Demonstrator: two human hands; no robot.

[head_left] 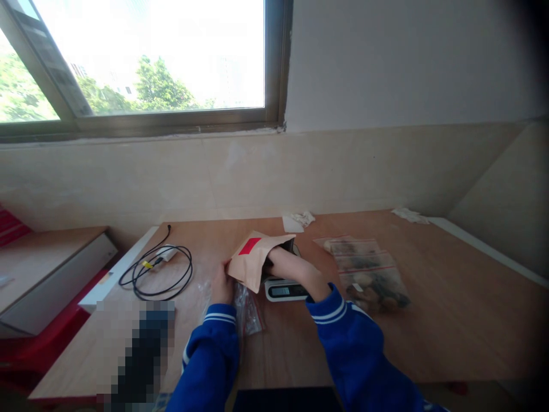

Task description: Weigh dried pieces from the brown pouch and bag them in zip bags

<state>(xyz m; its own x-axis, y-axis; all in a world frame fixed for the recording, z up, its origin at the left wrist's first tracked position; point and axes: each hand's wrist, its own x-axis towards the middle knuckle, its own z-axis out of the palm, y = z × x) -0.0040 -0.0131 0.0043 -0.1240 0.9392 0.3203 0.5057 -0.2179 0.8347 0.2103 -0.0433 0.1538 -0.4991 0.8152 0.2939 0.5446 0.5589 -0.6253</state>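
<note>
A brown paper bag (246,264) with a red label is tilted over the table, its mouth towards the right. My left hand (223,284) grips its closed end from the left. My right hand (281,262) reaches into the mouth, so the fingers and anything in them are hidden. Just below and behind the bag is a white scale (286,290) with a small display, partly covered by the bag and my right forearm. Clear plastic zip bags (251,317) lie beside my left wrist.
Filled zip bags (373,277) with brownish and dark contents lie to the right. A coiled black cable (160,274) with a white plug block rests at the left. Crumpled white tissue (302,219) sits at the back edge. A dark pixelated object (143,352) is at front left.
</note>
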